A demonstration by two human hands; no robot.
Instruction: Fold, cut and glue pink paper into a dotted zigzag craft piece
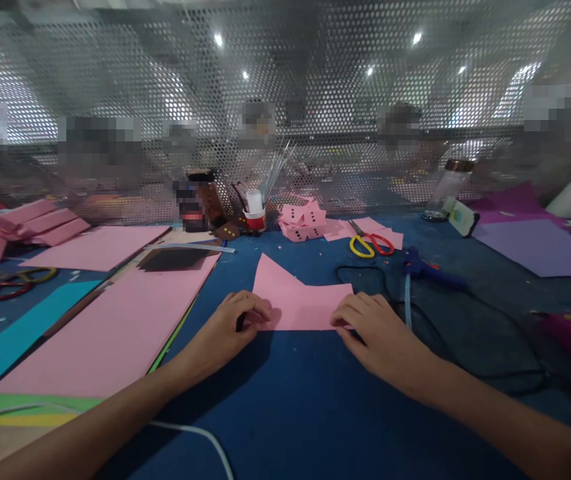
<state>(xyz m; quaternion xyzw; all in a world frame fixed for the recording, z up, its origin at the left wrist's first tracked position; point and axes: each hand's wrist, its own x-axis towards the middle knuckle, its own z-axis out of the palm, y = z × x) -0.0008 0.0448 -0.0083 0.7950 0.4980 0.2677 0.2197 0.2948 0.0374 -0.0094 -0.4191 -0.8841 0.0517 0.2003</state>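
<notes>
A folded piece of pink paper (301,303) lies on the blue tabletop in front of me, its left part rising to a point. My left hand (242,317) is closed at its lower left corner, fingers bent over the paper and thumb along the bottom edge. At the opposite corner my right hand (368,327) grips the paper between curled fingers and thumb. Beyond the paper lie scissors (371,243) with one yellow and one red handle. A blue glue gun (432,270) rests to the right of them, with its dark cord running past my right hand.
Large pink sheets (110,320) are stacked on my left beside a teal strip (30,330). Dotted pink paper pieces (302,219) and a red-and-white cup (254,219) stand at the back, before a perforated metal screen (315,87). Purple sheets (540,247) lie on the right.
</notes>
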